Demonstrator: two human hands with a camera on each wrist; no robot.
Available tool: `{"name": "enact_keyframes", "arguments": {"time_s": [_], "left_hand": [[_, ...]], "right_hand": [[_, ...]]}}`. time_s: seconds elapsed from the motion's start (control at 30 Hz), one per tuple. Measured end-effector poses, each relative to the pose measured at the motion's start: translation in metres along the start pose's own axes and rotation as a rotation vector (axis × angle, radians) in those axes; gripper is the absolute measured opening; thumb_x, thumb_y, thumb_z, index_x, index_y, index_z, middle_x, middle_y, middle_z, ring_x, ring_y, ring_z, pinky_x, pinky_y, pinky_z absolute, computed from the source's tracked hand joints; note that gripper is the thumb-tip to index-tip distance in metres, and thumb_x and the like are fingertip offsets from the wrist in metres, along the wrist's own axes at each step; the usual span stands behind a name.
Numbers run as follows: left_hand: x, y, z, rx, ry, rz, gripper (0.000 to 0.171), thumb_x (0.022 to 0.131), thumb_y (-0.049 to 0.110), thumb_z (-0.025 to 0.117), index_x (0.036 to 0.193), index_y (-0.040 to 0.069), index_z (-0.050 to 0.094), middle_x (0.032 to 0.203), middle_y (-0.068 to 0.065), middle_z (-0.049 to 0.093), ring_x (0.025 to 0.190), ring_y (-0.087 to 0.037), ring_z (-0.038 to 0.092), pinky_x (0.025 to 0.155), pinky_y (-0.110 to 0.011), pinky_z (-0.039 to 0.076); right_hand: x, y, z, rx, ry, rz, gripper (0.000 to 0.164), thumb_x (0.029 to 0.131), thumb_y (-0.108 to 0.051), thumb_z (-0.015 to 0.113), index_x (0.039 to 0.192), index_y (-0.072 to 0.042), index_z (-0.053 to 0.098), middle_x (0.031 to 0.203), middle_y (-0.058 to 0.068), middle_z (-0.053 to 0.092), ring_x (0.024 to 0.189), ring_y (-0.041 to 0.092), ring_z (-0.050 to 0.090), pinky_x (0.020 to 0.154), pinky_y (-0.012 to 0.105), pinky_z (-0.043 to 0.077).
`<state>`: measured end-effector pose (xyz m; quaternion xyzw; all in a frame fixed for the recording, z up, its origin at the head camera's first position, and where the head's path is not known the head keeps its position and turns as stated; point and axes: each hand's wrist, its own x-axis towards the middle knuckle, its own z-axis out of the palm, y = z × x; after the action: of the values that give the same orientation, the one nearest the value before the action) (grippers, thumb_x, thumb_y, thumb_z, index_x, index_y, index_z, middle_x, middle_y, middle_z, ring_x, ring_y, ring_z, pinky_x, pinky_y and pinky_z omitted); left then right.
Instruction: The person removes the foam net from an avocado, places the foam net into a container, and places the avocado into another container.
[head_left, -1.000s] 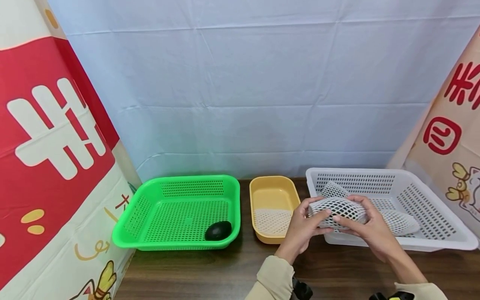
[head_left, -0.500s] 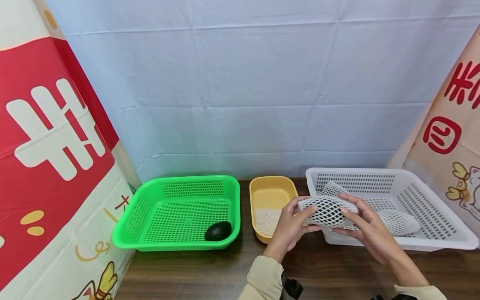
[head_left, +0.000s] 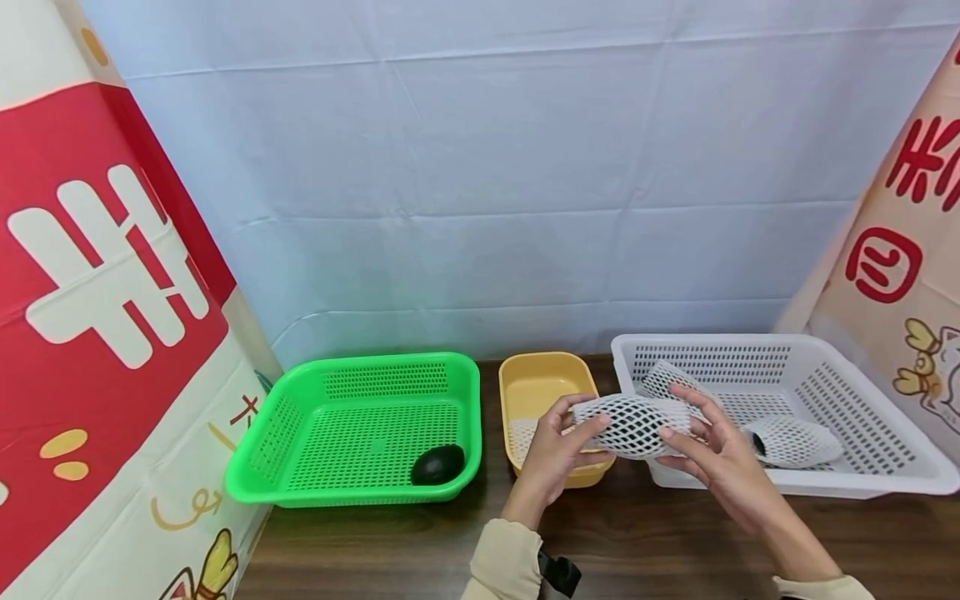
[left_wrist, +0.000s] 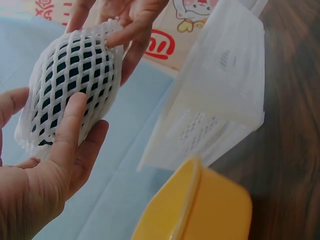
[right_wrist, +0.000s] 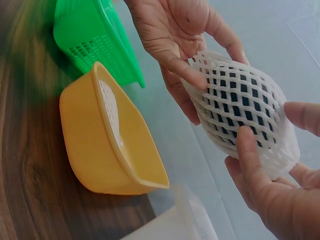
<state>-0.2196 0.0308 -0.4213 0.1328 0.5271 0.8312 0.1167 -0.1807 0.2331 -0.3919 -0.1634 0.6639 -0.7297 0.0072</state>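
Note:
Between both hands is a white foam net sleeve (head_left: 633, 429) with a dark oval fruit, avocado-like, showing through its mesh. My left hand (head_left: 551, 458) grips the sleeve's left end, thumb along the near side. At the other end, my right hand (head_left: 723, 467) pinches the net between thumb and fingers. Seen from the left wrist, the netting (left_wrist: 75, 80) bulges round the fruit and gathers at both ends. A bare dark oval fruit (head_left: 438, 464) lies at the front right of the green basket (head_left: 360, 442).
Below the hands stands a yellow container (head_left: 551, 387), with flat white foam netting (head_left: 521, 435) inside, partly hidden by my left hand. The white basket (head_left: 712, 340) at the right holds more netted pieces (head_left: 798, 443), one showing a dark end. Dark wooden table (head_left: 375, 550) runs along the front.
Both hands have moved left with the netted fruit, from over the white basket's front left to partly over the yellow container. The dark end of a netted piece in the white basket is now visible.

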Motion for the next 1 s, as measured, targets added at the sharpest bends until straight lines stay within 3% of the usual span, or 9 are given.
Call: {"name": "enact_keyframes", "arguments": {"time_s": [0.3,0.53,0.83,1.0], "left_hand": [[-0.014,0.013,-0.011,0.136,0.042,0.019,0.035,0.079,0.019,0.068,0.111,0.011,0.056,0.101,-0.008,0.059,0.082,-0.024,0.062,0.067,-0.042,0.050],[-0.038,0.038,-0.009,0.257,0.080,0.044,0.030,0.079,0.017,0.068,0.106,0.008,0.056,0.096,-0.007,0.060,0.078,-0.021,0.063,0.069,-0.046,0.048],[-0.051,0.041,-0.019,0.282,0.094,0.041,0.030,0.080,0.016,0.068,0.106,0.007,0.056,0.095,-0.007,0.060,0.080,-0.020,0.062,0.068,-0.042,0.050],[-0.060,0.043,-0.025,0.270,0.089,0.020,0.031,0.080,0.015,0.068,0.106,0.005,0.055,0.096,-0.010,0.060,0.081,-0.021,0.062,0.067,-0.041,0.050]], "right_hand": [[-0.003,0.006,0.013,-0.023,0.003,-0.014,0.054,0.090,0.002,0.047,0.137,-0.012,0.024,0.109,0.010,0.054,0.093,0.018,0.056,0.074,0.036,0.048],[-0.007,0.013,0.027,0.031,0.010,-0.002,0.052,0.090,0.001,0.047,0.137,-0.010,0.026,0.110,0.012,0.053,0.094,0.018,0.055,0.075,0.033,0.048],[-0.012,0.021,0.042,0.030,0.040,0.050,0.051,0.090,-0.003,0.050,0.135,-0.008,0.028,0.113,0.015,0.051,0.096,0.020,0.055,0.076,0.034,0.048],[-0.016,0.026,0.049,0.030,0.018,0.026,0.049,0.090,-0.001,0.049,0.135,-0.005,0.031,0.112,0.017,0.052,0.094,0.022,0.056,0.075,0.036,0.048]]}}
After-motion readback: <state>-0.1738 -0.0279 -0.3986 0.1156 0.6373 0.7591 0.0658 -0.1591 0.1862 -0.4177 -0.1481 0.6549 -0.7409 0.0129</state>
